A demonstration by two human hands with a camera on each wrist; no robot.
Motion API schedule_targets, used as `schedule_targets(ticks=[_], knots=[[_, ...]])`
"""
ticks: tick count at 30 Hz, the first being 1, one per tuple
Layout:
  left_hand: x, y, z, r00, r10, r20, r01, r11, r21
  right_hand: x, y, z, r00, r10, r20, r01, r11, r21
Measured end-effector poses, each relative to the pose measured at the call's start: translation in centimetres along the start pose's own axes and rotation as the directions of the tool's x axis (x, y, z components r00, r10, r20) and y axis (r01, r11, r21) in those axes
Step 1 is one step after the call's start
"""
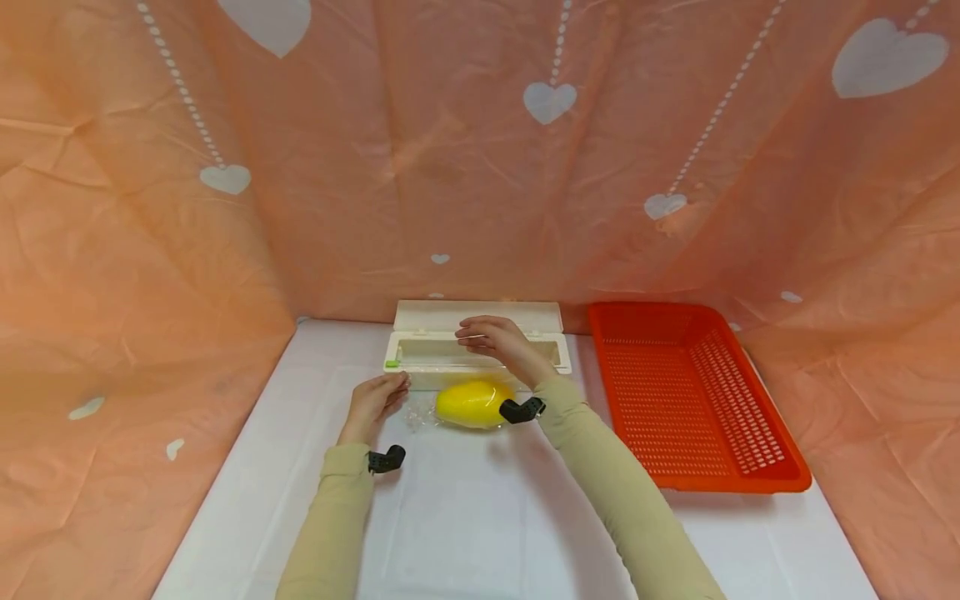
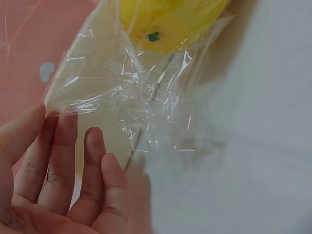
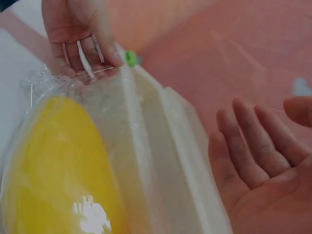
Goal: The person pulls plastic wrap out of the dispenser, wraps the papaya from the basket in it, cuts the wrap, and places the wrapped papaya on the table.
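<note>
A yellow oval fruit (image 1: 469,404) with a small green mark at one end lies wrapped in clear cling film (image 2: 131,92) on the table. Right behind it stands a white cling film dispenser (image 1: 480,380), lid raised, a green slider (image 3: 130,58) at its left end. My left hand (image 1: 372,403) pinches the film's edge between thumb and fingertips by the dispenser's front left corner. From there the crinkled film stretches to the fruit. Over the dispenser's open trough, my right hand (image 1: 501,343) hovers with fingers extended and nothing in it.
An orange-red plastic basket (image 1: 771,475) with slotted walls stands on the right of the white table (image 1: 465,517). Pink-orange cloth (image 1: 480,183) with white hearts hangs behind and along both sides. The dispenser's raised lid (image 1: 427,317) is close to the back cloth.
</note>
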State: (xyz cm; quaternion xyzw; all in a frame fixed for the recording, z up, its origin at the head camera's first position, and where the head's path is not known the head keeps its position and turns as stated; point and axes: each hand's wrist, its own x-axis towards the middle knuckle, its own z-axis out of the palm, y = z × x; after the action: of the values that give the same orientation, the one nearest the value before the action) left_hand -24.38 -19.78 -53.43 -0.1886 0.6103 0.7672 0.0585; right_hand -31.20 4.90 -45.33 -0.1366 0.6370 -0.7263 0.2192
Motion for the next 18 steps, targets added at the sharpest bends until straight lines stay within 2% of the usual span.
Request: schedule_targets(ticks=[4, 8, 12, 18], knots=[[0.2, -0.3, -0.1, 1.0, 0.007, 0.001, -0.007, 1.0, 0.017, 2.1, 0.7, 1.6, 0.998, 0.014, 0.067, -0.008, 0.997, -0.083], [0.2, -0.5, -0.2, 1.0, 0.014, -0.008, -0.013, 1.0, 0.02, 3.6, 1.3, 3.2, 0.994, 0.036, 0.103, -0.025, 0.994, -0.109], [0.3, -0.5, -0.2, 1.0, 0.021, -0.016, -0.021, 1.0, 0.006, 4.7, 1.7, 4.3, 0.991, 0.05, 0.12, -0.032, 0.989, -0.146], [0.3, -0.5, -0.1, 1.0, 0.028, -0.013, -0.028, 0.999, 0.03, 5.7, 2.5, 5.6, 0.984, 0.071, 0.163, -0.041, 0.983, -0.18]])
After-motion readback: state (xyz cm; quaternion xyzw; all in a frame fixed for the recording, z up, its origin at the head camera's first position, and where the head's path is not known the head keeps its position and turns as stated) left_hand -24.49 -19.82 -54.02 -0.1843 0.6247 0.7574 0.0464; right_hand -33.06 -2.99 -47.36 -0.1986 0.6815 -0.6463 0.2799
